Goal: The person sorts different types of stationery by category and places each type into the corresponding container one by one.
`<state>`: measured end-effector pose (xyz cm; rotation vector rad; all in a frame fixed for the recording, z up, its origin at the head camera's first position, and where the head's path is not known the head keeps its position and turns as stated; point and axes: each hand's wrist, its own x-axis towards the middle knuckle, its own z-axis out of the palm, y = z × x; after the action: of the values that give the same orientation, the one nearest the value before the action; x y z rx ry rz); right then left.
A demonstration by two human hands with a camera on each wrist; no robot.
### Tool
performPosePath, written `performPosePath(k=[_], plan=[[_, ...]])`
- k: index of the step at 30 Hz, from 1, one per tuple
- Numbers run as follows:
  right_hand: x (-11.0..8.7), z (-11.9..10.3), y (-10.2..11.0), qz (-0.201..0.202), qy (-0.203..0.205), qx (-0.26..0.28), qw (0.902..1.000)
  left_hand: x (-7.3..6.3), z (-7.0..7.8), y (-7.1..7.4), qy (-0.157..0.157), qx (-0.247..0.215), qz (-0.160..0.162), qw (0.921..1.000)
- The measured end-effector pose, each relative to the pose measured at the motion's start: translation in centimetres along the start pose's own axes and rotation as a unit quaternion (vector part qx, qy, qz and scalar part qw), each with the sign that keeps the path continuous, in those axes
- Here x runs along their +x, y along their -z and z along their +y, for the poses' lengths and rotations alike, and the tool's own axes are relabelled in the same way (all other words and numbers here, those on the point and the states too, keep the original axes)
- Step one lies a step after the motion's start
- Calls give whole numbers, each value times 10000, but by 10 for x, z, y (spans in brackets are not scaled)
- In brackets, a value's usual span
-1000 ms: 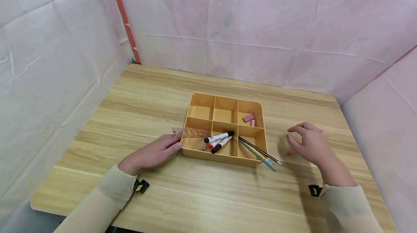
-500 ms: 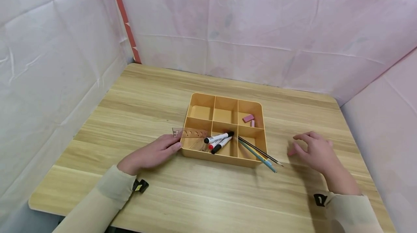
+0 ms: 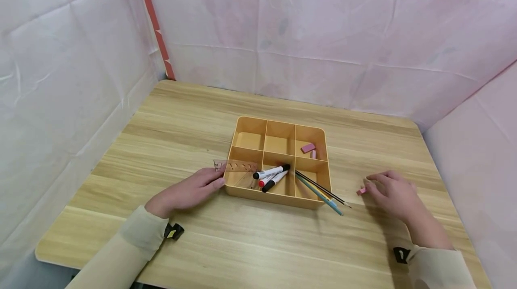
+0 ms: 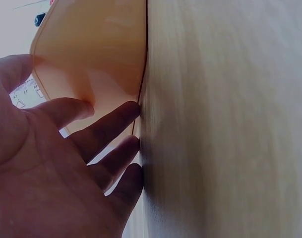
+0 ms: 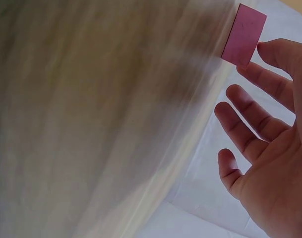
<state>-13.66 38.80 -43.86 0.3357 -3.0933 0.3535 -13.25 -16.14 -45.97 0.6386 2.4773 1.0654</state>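
Observation:
My left hand (image 3: 189, 191) rests at the front left corner of a tan six-compartment organizer box (image 3: 278, 197). In the left wrist view, the extended fingers (image 4: 111, 121) touch its outer wall and the table, with the thumb at the rim. On the right, my right hand (image 3: 393, 194) is low over the table at a pink eraser (image 5: 244, 35). Thumb and index fingertips meet the eraser's edge and lower corner in a light pinch; the other fingers are spread. Two pink erasers (image 3: 308, 147) lie in the back right compartment.
A clear pinkish ruler (image 3: 236, 166) leans out of the front left compartment. Whiteboard markers (image 3: 271, 177) fill the front middle one. Several pencils (image 3: 321, 190) stick out over the box's front right edge. White cloth walls (image 3: 315, 33) enclose the wooden table (image 3: 194, 127).
My right hand has lowered and shifted toward the right and nearer to me, its fingertips now at the eraser, which shows more clearly. My left hand and the box stay put.

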Motion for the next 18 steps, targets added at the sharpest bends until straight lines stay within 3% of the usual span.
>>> performPosePath(k=[18], plan=[[-14, 7, -3, 178, 211, -114, 9996, -1, -1, -1, 59, -34, 11, 10000]])
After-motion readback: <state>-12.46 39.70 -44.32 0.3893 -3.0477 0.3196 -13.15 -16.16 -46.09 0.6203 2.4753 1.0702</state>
